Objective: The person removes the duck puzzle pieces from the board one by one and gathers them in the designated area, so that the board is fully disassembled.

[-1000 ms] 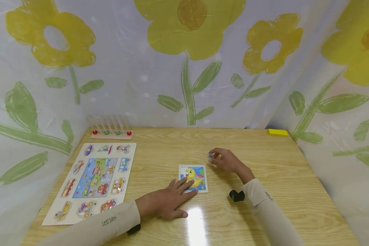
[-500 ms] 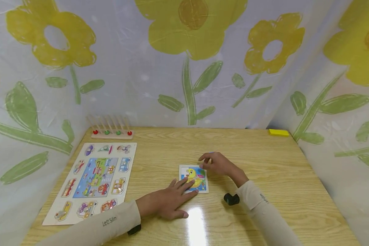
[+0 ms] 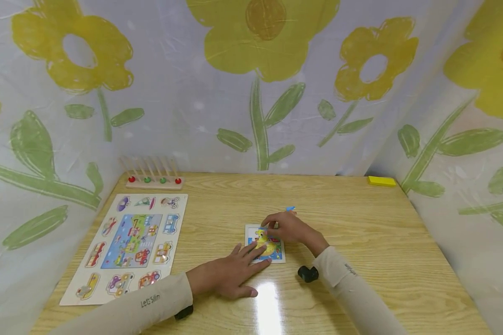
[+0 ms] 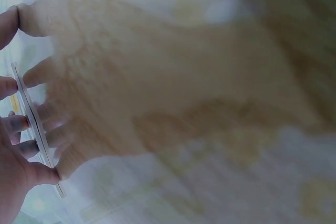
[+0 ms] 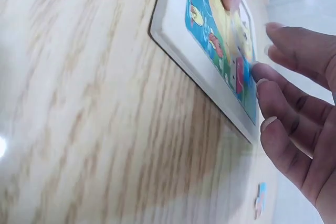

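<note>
Piecing together the yellow duck jigsaw [image 3: 272,251] on the table [image 3: 360,284] seems in hand: the left hand [image 3: 238,274] steadies it with spread fingers, while the right hand [image 3: 291,227] bends over its upper part, any grip unclear. Next probably calls for careful aligning there, then the loose piece [image 3: 291,208] beyond.

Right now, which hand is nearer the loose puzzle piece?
Right. The right hand is close to the loose piece; the left hand is farther off, partly over the small puzzle.
</note>
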The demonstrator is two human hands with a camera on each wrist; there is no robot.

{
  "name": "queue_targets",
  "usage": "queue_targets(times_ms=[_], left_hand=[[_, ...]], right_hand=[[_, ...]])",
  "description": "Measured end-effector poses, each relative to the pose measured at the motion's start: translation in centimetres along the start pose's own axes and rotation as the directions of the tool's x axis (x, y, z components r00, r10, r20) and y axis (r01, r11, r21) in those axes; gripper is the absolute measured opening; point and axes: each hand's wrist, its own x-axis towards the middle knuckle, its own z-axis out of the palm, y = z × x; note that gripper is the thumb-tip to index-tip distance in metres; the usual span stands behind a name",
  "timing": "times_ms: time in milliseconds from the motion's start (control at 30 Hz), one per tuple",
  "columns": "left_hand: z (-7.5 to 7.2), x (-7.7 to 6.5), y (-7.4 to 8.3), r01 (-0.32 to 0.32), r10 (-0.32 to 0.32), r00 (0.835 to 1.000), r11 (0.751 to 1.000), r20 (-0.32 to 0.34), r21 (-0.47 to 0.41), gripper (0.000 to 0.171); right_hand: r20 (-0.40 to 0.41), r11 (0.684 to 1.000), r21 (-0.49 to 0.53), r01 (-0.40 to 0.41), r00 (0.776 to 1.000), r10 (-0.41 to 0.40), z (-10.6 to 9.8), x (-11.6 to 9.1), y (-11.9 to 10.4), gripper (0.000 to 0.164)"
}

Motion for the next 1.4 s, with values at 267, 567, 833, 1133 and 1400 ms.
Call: queue_targets(times_ms=[267, 567, 833, 1133, 1400], left_hand=[[0.0, -0.1, 0.0, -0.005, 0.005, 1.000, 1.000, 0.000, 0.002, 0.075], [0.0, 0.0, 0.0, -0.003, 0.003, 1.000, 1.000, 0.000, 0.004, 0.075], [0.0, -0.1, 0.0, 0.002, -0.002, 1.000, 1.000, 0.006, -0.013, 0.075], [0.0, 0.0, -0.1, 0.004, -0.004, 1.000, 1.000, 0.015, -0.017, 0.075], [0.0, -0.1, -0.1, -0.009, 0.009, 1.000, 1.000, 0.000, -0.015, 0.075]], right_hand=[[0.038, 0.999, -0.052, 0.008, 0.999, -0.006, 0.8, 0.6, -0.3, 0.027], [0.101, 0.997, -0.067, -0.027, 0.994, 0.033, 0.5, 0.6, -1.1, 0.033], [0.130, 0.995, -0.097, 0.008, 0.992, 0.005, 0.4, 0.8, -1.1, 0.031], [0.109, 0.996, -0.078, 0.040, 0.994, -0.031, 0.6, 1.1, -0.9, 0.028], [0.100, 0.998, -0.068, 0.017, 0.995, -0.010, 0.6, 1.1, -1.1, 0.027]])
